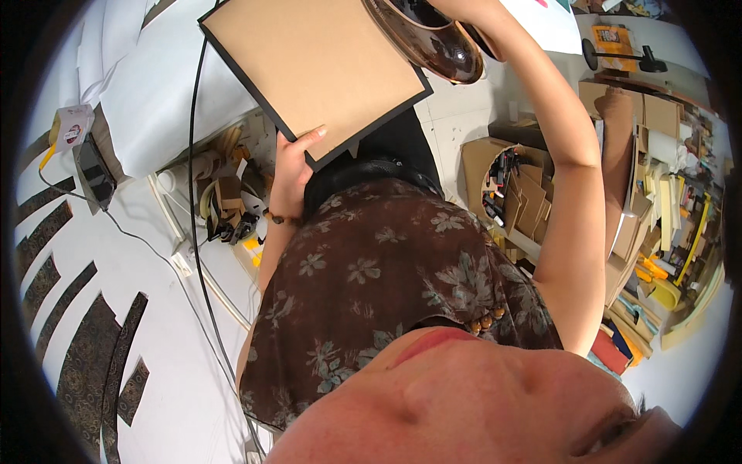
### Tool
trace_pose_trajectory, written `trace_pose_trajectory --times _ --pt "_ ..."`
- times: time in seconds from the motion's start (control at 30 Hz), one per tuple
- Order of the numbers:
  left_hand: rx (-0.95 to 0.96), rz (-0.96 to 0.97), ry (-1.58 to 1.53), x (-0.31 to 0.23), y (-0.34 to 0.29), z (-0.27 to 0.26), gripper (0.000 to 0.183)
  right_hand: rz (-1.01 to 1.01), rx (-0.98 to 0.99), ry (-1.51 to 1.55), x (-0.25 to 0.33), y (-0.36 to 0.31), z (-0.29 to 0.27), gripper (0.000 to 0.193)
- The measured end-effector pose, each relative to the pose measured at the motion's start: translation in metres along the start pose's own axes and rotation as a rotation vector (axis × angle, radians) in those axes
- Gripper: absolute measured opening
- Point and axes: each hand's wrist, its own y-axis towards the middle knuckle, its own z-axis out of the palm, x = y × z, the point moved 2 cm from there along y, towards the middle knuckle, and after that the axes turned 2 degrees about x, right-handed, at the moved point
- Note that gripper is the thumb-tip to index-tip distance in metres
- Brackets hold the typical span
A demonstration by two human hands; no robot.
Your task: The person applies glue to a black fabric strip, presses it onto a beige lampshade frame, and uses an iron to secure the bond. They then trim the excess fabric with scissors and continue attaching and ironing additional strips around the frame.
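My left hand (295, 164) is closed on the near corner of a flat tan board (317, 69) with a black edge, its thumb lying on the tan face. The board is tilted in front of my waist. At the top edge of the view, my right hand (473, 11) is closed around the handle of what looks like a glossy dark brown iron (442, 56) with a coppery rim. The view cuts off part of that hand and of the iron. The iron overlaps the board's right side; whether they touch, I cannot tell.
A white-covered table (166, 93) stands at the upper left. A black cable (192, 139) hangs down past it. Dark patterned fabric pieces (85, 363) lie on a white surface at the left. Cardboard boxes (533, 185) and crowded shelves (657, 216) fill the right.
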Motion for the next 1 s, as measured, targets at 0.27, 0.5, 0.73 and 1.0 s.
trace_pose_trajectory --times 0.27,0.5,0.73,1.0 --pt "0.026 -0.005 -0.032 -0.002 0.000 -0.002 0.052 -0.133 0.101 -0.121 0.011 0.062 0.015 0.053" --pt "0.067 -0.010 -0.015 -0.001 -0.001 -0.006 0.050 -0.021 0.058 -0.116 0.024 0.095 0.014 0.058" --pt "0.093 0.023 -0.003 0.002 -0.001 -0.007 0.048 -0.098 0.075 -0.122 0.024 0.102 0.011 0.056" --pt "0.011 0.009 0.042 -0.009 -0.007 0.005 0.050 -0.227 0.088 -0.114 0.022 0.107 0.006 0.056"
